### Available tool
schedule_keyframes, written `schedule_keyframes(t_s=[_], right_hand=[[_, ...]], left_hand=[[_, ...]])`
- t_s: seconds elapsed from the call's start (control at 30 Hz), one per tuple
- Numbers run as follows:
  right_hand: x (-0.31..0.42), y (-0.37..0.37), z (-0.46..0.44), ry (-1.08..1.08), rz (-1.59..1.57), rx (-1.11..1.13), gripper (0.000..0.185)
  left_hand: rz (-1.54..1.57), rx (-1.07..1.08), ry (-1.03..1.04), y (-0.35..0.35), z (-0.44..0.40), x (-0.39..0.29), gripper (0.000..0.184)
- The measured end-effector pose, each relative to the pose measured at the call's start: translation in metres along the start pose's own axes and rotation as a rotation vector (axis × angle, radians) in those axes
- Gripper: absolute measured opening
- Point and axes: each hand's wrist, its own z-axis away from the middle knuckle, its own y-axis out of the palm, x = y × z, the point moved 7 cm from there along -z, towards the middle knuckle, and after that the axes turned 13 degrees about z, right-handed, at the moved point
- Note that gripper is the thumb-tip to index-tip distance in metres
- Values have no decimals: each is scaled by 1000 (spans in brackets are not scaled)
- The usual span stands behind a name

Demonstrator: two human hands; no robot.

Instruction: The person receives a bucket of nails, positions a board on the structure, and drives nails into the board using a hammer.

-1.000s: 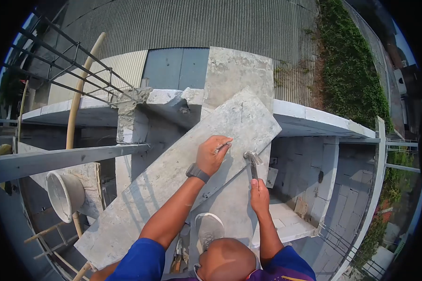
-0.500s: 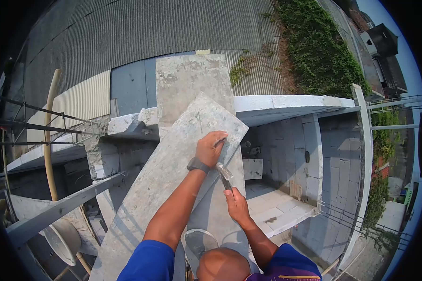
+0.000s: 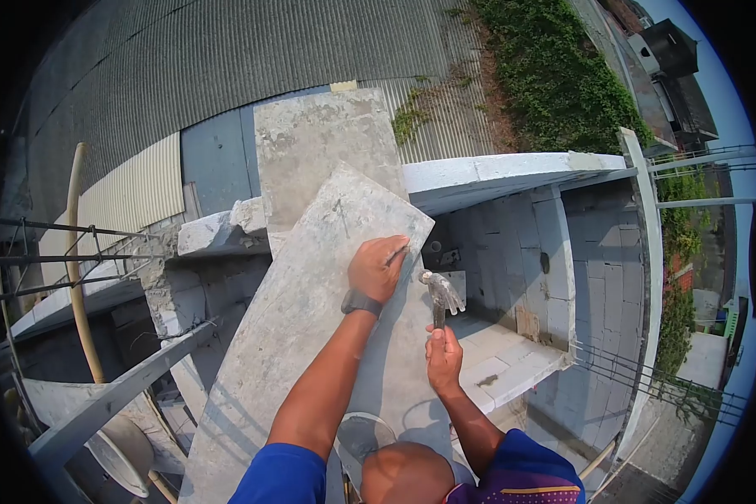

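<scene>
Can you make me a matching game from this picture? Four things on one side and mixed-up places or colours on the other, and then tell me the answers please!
Things:
1. Hammer
2. Wristband
3. Leafy plants
4. Left sleeve

Places and colours:
A. Green
B. Strapped on just behind the left hand
C. Blue
D. Gripped by the right hand

Right pairs:
1-D
2-B
3-A
4-C

Head view, steeply downward — edges unclear
</scene>
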Motion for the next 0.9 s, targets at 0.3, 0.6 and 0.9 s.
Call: schedule_keyframes(t_s=[0.3,0.6,0.9], right_hand=[[74,-23,-27,-444,422,-121,39],[84,-12,-30,-627,538,-204,34],[93,-11,-31,-658,634,-196,31]], left_hand=[[-34,-37,44,2,2,-3,21],[-98,62,97,7,4,1,28],[-60,74,119,5,4,2,24]])
